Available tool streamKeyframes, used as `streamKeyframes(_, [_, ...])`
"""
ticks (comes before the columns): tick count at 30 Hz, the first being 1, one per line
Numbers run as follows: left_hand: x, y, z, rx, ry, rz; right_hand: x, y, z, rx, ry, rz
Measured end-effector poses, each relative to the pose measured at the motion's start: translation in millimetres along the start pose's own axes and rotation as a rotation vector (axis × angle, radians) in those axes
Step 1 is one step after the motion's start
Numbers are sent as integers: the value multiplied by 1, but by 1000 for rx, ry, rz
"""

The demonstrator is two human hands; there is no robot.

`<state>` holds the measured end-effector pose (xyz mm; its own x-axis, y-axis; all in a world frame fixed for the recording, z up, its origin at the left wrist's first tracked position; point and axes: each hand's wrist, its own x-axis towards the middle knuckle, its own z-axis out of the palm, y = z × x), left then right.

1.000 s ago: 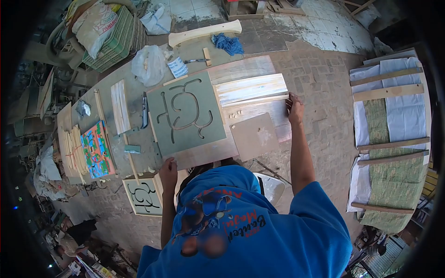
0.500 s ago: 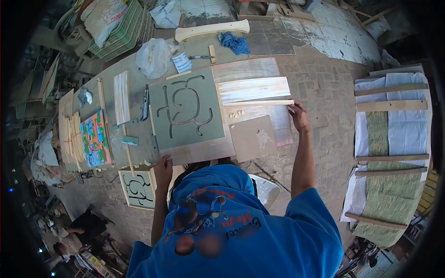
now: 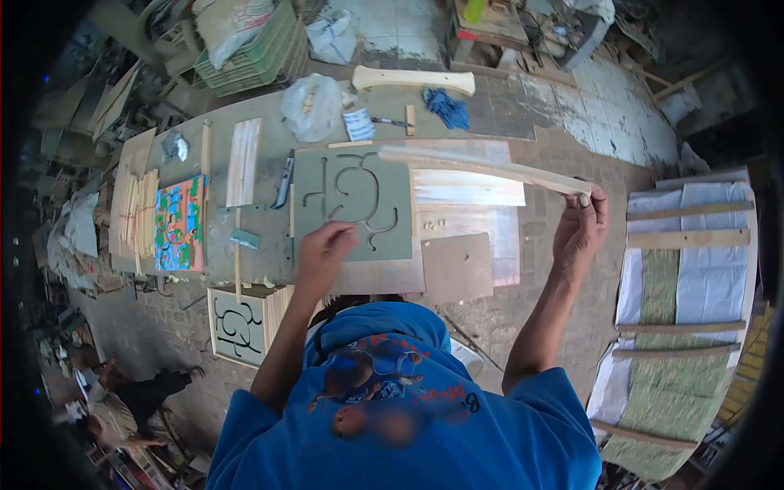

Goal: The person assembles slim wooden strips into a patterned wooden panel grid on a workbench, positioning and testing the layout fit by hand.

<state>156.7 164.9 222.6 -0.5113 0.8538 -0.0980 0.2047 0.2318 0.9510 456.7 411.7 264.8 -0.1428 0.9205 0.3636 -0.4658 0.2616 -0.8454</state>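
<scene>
My right hand pinches one end of a long thin wooden strip, raised and blurred as it reaches left across the worktable. Below the strip lies a board with curved grooves cut through its grey-green face. Over that board's lower edge hovers my left hand, its fingers smeared by motion. Pale wooden slats lie to the right of the board. Small wood blocks and a brown flat panel sit below the slats.
The worktable also carries a blue-black cutter, a plastic bag, a blue cloth and a colourful painted board. Stacked grooved boards stand below its edge. Another person is at lower left.
My right hand has lifted the wooden strip off the slats and moved right and outward. My left hand has risen from the table's near edge to over the grooved board.
</scene>
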Motion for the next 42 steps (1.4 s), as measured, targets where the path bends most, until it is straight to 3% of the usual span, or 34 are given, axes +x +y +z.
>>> streamKeyframes(3, [8,35,25,-596,-144,-176,-15,20,41,258,14,33])
streamKeyframes(8, [15,55,37,-983,38,-70,-93,50,124,289,5,145])
streamKeyframes(11, [6,51,22,-1046,114,-42,-138,51,152,33,-95,101])
streamKeyframes(18, [-14,27,-3,-1035,127,-123,-178,62,171,65,-397,-6])
streamKeyframes(28, [-16,15,-26,-1030,151,-71,-192,76,174,51,-498,140])
streamKeyframes(36, [-15,9,-31,-1029,126,-35,-176,57,184,-369,-588,-210])
streamKeyframes(40, [-15,9,-33,-973,153,-56,-170,42,187,-380,-648,-167])
streamKeyframes(42, [-14,6,-35,-934,139,-44,-167,40,186,-270,-671,-25])
